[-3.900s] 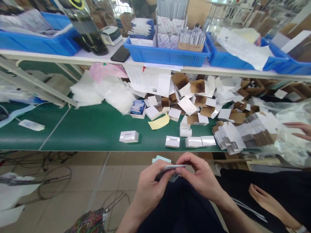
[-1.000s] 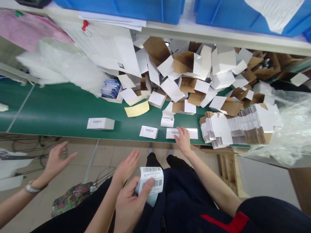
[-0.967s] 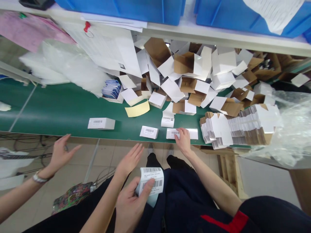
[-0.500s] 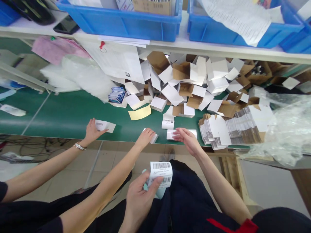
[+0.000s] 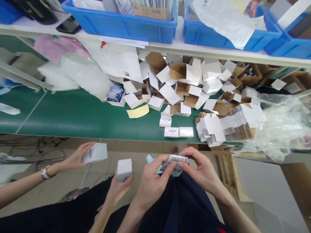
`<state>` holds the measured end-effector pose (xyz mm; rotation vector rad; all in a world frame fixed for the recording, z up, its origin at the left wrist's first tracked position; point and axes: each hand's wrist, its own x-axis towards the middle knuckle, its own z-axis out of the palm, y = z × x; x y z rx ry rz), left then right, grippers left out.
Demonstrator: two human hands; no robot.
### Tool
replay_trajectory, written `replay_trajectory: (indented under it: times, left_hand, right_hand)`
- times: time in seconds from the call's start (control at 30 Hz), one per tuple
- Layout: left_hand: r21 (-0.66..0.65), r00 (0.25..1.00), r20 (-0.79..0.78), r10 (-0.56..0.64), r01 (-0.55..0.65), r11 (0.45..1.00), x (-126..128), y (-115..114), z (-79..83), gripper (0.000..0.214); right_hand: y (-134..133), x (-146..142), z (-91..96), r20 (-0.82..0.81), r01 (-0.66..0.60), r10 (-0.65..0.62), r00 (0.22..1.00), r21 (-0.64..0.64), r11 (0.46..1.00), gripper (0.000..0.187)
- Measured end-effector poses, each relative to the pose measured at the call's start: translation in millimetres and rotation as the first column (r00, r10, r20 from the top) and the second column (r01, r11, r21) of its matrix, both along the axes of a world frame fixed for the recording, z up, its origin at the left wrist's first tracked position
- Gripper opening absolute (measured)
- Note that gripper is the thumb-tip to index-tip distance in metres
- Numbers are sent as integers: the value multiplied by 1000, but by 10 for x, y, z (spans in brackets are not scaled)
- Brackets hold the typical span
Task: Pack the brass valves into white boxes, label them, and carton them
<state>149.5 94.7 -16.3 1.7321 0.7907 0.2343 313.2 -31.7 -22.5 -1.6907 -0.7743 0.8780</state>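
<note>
In front of my lap, my left hand [image 5: 155, 176] grips a strip of barcode labels [image 5: 178, 159] with a pale-green backing loop behind it. My right hand [image 5: 201, 168] pinches the right end of the same strip between thumb and fingers. Just beyond, at the bench edge, lie a white box with a barcode label [image 5: 171, 132] and a plain white box [image 5: 186, 132], side by side. Behind them rests a curled piece of label strip [image 5: 165, 122].
At left, a co-worker's hands hold a labelled white box [image 5: 97, 152] and another white box [image 5: 124, 167]. Open white cartons [image 5: 170, 94] heap at the bench's back; flattened cartons [image 5: 213, 127] stack right. Blue bins [image 5: 123, 26] line the shelf above. A yellow paper [image 5: 138, 111] lies on the bench.
My right hand has left the white boxes on the bench and come down to the label strip in my left hand. The co-worker's hands have lifted boxes off the bench edge.
</note>
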Motion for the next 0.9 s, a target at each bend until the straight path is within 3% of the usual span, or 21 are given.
replay_trajectory:
  times: [0.07,0.17,0.27,0.33,0.43,0.57,0.67,0.77,0.9]
  left_hand:
    - [-15,1000,-26,0,-1,1000,82,-34,8,23]
    - [-47,994,-105,16,-21,999,215,-66,-58,31]
    - [-116,983,-183,28,-50,992,345,-83,-156,40]
    - [-183,973,-229,12,-55,982,414,-94,-210,41]
    - [-215,949,-311,50,-122,969,450,-123,-277,41]
    - [-151,872,-432,229,-320,935,351,-168,-370,46]
    - [-126,817,-494,296,-404,906,234,-194,-423,48]
    - [-103,776,-519,359,-474,875,166,-229,-444,49]
    - [-82,729,-524,441,-558,826,161,-302,-475,52]
  right_hand:
    - [-2,105,36,2,-36,36,999,-12,999,14]
    - [11,299,26,-139,-66,63,988,-21,998,15]
    - [40,562,-147,-166,-77,70,984,-35,996,19]
    - [82,810,-375,-111,-40,33,993,-55,998,23]
    - [198,1287,-871,-24,5,-8,1000,-120,993,29]
    - [389,1889,-1650,2,-104,108,994,-247,963,29]
    - [476,2151,-2126,14,-216,235,972,-343,914,25]
    - [516,2259,-2427,36,-284,325,945,-405,869,24]
    - [535,2292,-2626,72,-314,383,921,-443,840,27]
